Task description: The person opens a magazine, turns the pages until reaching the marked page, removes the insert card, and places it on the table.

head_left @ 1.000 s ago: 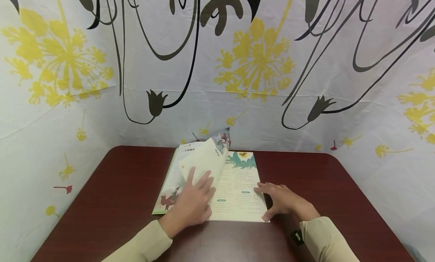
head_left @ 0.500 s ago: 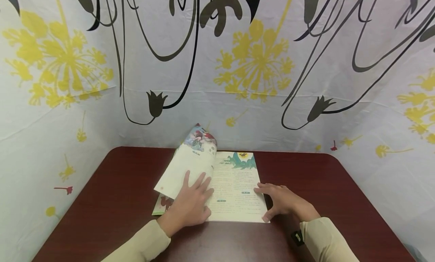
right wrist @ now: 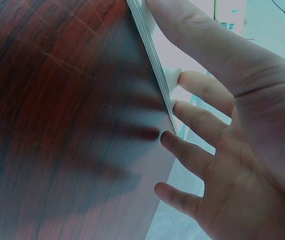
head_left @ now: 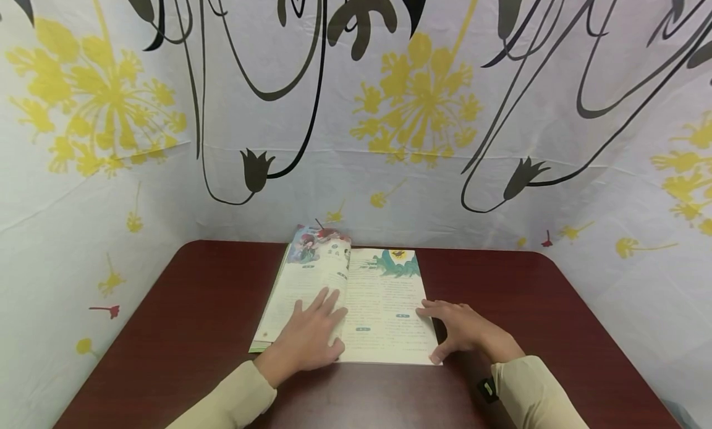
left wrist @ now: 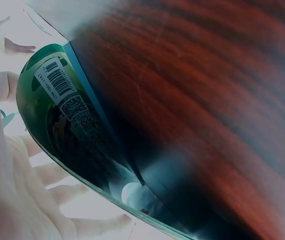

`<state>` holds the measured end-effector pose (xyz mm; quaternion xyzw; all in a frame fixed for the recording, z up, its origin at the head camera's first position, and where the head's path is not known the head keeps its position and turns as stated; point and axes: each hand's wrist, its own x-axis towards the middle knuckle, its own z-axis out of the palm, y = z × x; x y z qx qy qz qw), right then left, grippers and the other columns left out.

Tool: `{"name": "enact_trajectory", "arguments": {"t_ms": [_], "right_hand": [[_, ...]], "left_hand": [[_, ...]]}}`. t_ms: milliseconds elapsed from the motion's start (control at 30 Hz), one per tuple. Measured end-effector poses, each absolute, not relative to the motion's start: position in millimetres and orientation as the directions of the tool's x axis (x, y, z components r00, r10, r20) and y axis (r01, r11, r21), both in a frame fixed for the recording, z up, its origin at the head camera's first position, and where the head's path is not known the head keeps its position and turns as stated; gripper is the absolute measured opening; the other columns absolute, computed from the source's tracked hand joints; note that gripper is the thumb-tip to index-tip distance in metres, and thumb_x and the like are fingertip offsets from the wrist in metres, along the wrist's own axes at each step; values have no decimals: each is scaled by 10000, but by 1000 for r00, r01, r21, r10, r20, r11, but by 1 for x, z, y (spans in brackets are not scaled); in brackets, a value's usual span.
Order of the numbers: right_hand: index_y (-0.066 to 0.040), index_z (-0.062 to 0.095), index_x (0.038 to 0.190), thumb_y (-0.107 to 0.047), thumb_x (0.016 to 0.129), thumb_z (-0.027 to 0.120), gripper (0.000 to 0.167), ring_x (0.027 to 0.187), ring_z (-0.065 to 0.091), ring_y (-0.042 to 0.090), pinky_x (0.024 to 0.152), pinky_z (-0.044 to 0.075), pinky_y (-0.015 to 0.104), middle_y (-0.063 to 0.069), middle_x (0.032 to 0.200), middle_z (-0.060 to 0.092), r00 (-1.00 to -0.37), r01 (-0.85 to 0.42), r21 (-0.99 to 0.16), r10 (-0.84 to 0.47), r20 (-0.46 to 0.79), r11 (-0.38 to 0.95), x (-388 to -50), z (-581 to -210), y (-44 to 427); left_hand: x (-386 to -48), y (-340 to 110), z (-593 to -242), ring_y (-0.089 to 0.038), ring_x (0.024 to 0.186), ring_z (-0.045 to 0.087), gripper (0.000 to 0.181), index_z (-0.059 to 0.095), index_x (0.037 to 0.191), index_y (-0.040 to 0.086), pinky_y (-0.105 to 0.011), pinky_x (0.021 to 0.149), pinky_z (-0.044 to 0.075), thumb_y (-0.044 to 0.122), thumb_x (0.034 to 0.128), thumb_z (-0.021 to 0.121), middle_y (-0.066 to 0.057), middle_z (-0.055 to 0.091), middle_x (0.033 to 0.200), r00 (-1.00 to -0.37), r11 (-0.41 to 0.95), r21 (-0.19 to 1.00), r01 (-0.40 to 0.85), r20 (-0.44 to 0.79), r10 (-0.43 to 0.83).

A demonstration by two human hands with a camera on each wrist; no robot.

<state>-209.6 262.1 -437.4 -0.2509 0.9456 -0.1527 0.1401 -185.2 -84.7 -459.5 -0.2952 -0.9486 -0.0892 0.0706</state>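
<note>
An open magazine with printed pages lies on the table. My left hand rests on its left page, close to the fold, with the fingers spread. At the right edge, the fingertips and thumb of my right hand touch the margin, the thumb at the near corner. In the left wrist view, the green back cover bows up from the table and shows a barcode label. The stacked page edges run beside my right thumb in the right wrist view.
The dark red wooden table has rounded far corners. A white cloth printed with yellow flowers and dark stems hangs behind it and on both sides. A dark band sits on the right wrist at the sleeve.
A raised, curling leaf has swung over to the left and now lies nearly flat on the left side. My left hand has shifted slightly; my right hand stays in place.
</note>
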Motion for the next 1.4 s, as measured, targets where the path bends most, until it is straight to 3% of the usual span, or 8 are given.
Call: {"name": "enact_trajectory", "arguments": {"t_ms": [367,1100,1400], "right_hand": [[-36,550,1408,-494,586,909,1007,1384,389,437,1014,260,738,209,1495,452,-837,-424,-366,-513,-192,829,-209,-437,262],[-53,544,1420,-470,625,898,966,1395,377,432,1020,245,738,203,1507,440,-835,-420,-375,-514,-198,826,-210,-436,262],[-52,598,1371,-504,649,870,895,1366,421,433,1026,291,702,207,1460,496,-849,-435,-336,-505,-158,836,-211,-440,260]], "left_hand": [[-184,-85,-460,-343,1441,329,538,575,1379,147,-724,942,370,333,874,562,-128,389,1551,-835,814,191,549,167,525],[-185,-83,-459,-360,1422,355,520,587,1360,138,-713,907,399,333,879,568,-154,404,1534,-822,814,140,564,193,536],[-186,-78,-460,-347,1426,353,493,619,1305,135,-676,1004,345,406,896,567,-142,428,1522,-804,811,72,581,206,558]]}}
